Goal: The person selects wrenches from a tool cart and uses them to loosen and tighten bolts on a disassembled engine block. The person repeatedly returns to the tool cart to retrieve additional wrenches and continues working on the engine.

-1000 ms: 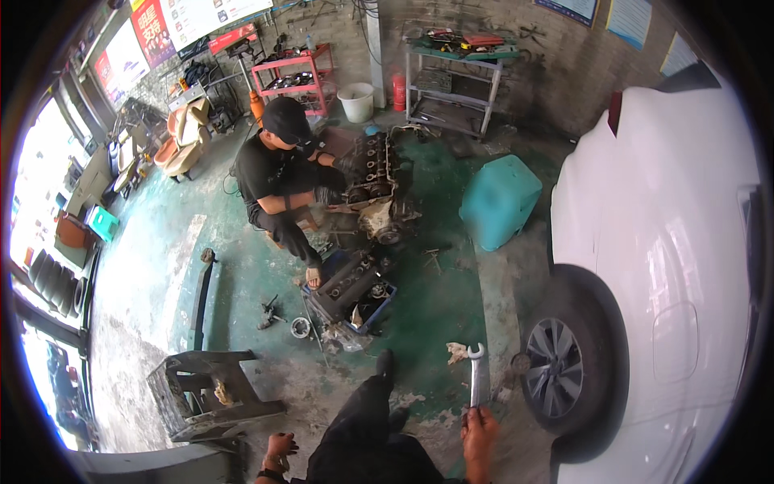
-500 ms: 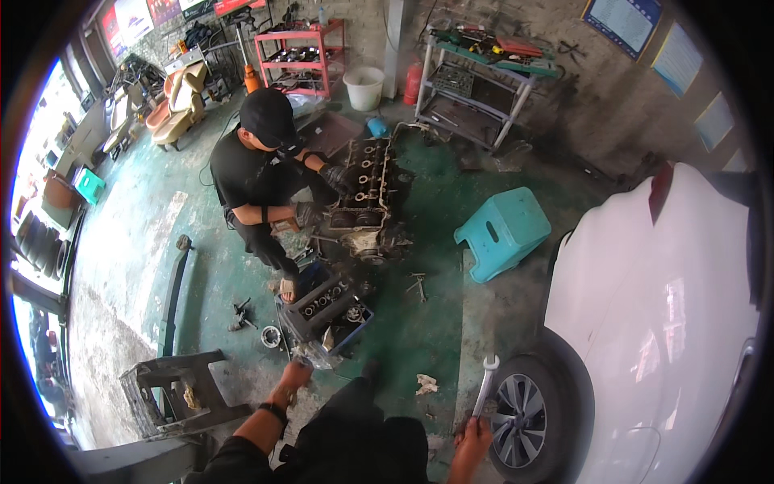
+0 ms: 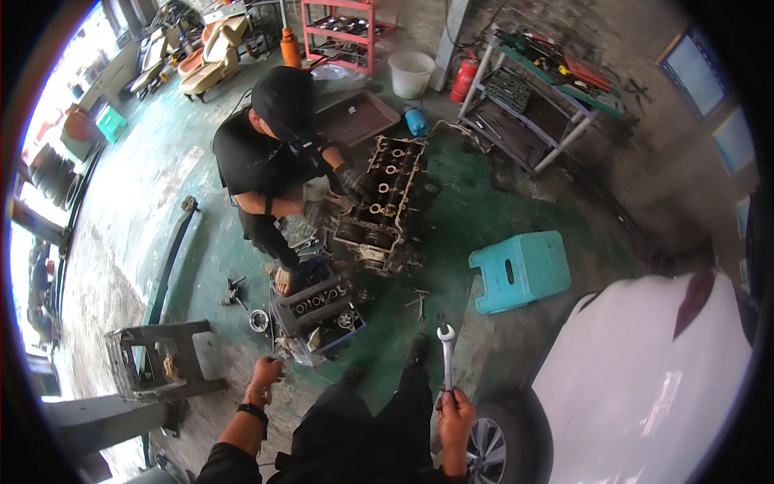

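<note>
My right hand [image 3: 455,415] holds a long silver open-end wrench [image 3: 448,355] upright over the floor. My left hand [image 3: 264,373] has its fingers curled; what they hold, if anything, is too small to make out. Ahead of me a crouching co-worker [image 3: 270,161] in dark clothes and cap has gloved hands at an engine [image 3: 387,202] lying on the floor. Below it sits a tray [image 3: 322,315] with a dark cover and metal parts, beside a metal ring [image 3: 259,320].
A turquoise stool [image 3: 532,270] lies right of the engine; a white car [image 3: 637,379] fills the lower right. A metal stand [image 3: 153,363] is at lower left. Behind stand a grey tool cart [image 3: 524,113], red trolley [image 3: 339,24], white bucket [image 3: 411,73] and extinguisher [image 3: 465,77].
The view has shifted toward the engine and the car sits lower in it. My left hand rose beside my leg; the wrench has swung more upright. My feet now show below the tray.
</note>
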`<state>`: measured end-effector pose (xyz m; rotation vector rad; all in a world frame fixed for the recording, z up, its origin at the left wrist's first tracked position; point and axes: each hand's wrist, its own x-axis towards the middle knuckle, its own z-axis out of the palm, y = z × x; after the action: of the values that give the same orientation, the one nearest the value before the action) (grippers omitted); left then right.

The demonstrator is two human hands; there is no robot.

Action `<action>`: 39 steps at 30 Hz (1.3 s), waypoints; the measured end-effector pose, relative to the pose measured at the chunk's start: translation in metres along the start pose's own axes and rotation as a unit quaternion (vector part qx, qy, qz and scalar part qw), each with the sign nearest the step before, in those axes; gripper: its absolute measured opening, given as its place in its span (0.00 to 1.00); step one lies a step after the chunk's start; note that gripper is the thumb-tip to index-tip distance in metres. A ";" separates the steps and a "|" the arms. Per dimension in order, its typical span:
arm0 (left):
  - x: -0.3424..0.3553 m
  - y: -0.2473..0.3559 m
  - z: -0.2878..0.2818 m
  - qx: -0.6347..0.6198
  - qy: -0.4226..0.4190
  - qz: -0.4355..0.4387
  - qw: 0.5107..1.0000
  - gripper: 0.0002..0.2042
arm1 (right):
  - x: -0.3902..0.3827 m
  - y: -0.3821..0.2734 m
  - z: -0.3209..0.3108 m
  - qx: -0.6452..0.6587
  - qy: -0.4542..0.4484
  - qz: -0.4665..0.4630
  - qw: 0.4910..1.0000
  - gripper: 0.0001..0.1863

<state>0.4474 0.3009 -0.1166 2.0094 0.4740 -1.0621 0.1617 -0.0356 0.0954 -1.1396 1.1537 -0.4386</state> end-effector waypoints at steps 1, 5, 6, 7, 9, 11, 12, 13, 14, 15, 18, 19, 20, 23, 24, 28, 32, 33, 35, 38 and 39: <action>-0.005 -0.010 -0.004 -0.019 0.025 -0.021 0.999 0.13 | 0.019 -0.006 0.001 -0.039 -0.015 -0.004 0.999 0.06; -0.031 -0.028 -0.003 -0.126 0.112 -0.087 0.982 0.11 | 0.105 -0.021 0.000 -0.277 -0.121 -0.050 0.952 0.08; -0.039 -0.029 0.001 -0.137 0.121 -0.088 0.979 0.10 | 0.130 -0.022 -0.002 -0.321 -0.168 -0.087 0.928 0.08; -0.043 -0.025 0.008 -0.145 0.131 -0.091 0.977 0.11 | 0.156 -0.021 -0.004 -0.360 -0.208 -0.109 0.903 0.08; -0.040 -0.011 0.029 -0.158 0.141 -0.083 0.974 0.11 | 0.206 -0.014 -0.007 -0.412 -0.280 -0.129 0.857 0.07; -0.021 0.007 0.052 -0.177 0.146 -0.063 0.971 0.12 | 0.262 0.001 -0.007 -0.527 -0.343 -0.158 0.762 0.07; -0.005 0.019 0.063 -0.160 0.139 -0.045 0.976 0.12 | 0.288 0.010 -0.006 -0.575 -0.365 -0.195 0.705 0.07; 0.017 0.032 0.077 -0.137 0.133 -0.031 0.981 0.12 | 0.314 0.021 -0.004 -0.593 -0.387 -0.190 0.680 0.07; 0.039 0.045 0.093 -0.140 0.134 -0.015 0.981 0.12 | 0.339 0.032 -0.001 -0.611 -0.409 -0.189 0.651 0.07; 0.064 0.058 0.104 -0.140 0.128 0.015 0.982 0.13 | 0.362 0.045 0.004 -0.619 -0.423 -0.198 0.632 0.07; 0.147 0.097 0.141 -0.075 0.130 0.146 0.978 0.12 | 0.414 0.091 0.026 -0.628 -0.427 -0.226 0.610 0.07; 0.170 0.107 0.153 0.000 0.118 0.208 0.971 0.12 | 0.426 0.109 0.035 -0.625 -0.420 -0.233 0.615 0.07; 0.190 0.116 0.167 0.028 0.102 0.249 0.963 0.12 | 0.436 0.126 0.044 -0.623 -0.413 -0.239 0.620 0.06; 0.242 0.139 0.211 -0.066 0.067 0.220 0.971 0.12 | 0.453 0.176 0.070 -0.568 -0.395 -0.223 0.687 0.06; 0.253 0.142 0.223 -0.079 0.040 0.242 0.966 0.12 | 0.457 0.191 0.077 -0.545 -0.385 -0.227 0.710 0.06; 0.272 0.143 0.266 -0.181 0.018 0.269 0.946 0.10 | 0.465 0.237 0.093 -0.452 -0.372 -0.190 0.788 0.06; 0.274 0.135 0.290 -0.244 -0.010 0.310 0.919 0.08 | 0.475 0.269 0.090 -0.405 -0.324 -0.229 0.824 0.05; 0.277 0.136 0.299 -0.254 -0.001 0.337 0.907 0.08 | 0.479 0.277 0.088 -0.402 -0.312 -0.244 0.826 0.06; 0.284 0.135 0.313 -0.262 0.010 0.365 0.893 0.09 | 0.487 0.293 0.083 -0.367 -0.290 -0.272 0.841 0.06; 0.293 0.131 0.332 -0.244 -0.021 0.384 0.890 0.07 | 0.500 0.311 0.076 -0.336 -0.280 -0.287 0.852 0.07; 0.296 0.130 0.340 -0.262 -0.039 0.374 0.889 0.07 | 0.503 0.315 0.074 -0.340 -0.275 -0.293 0.850 0.08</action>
<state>0.5250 -0.0582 -0.4089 1.4430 -0.0798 -0.4540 0.3472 -0.2601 -0.4269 -2.0979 0.4131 -0.1187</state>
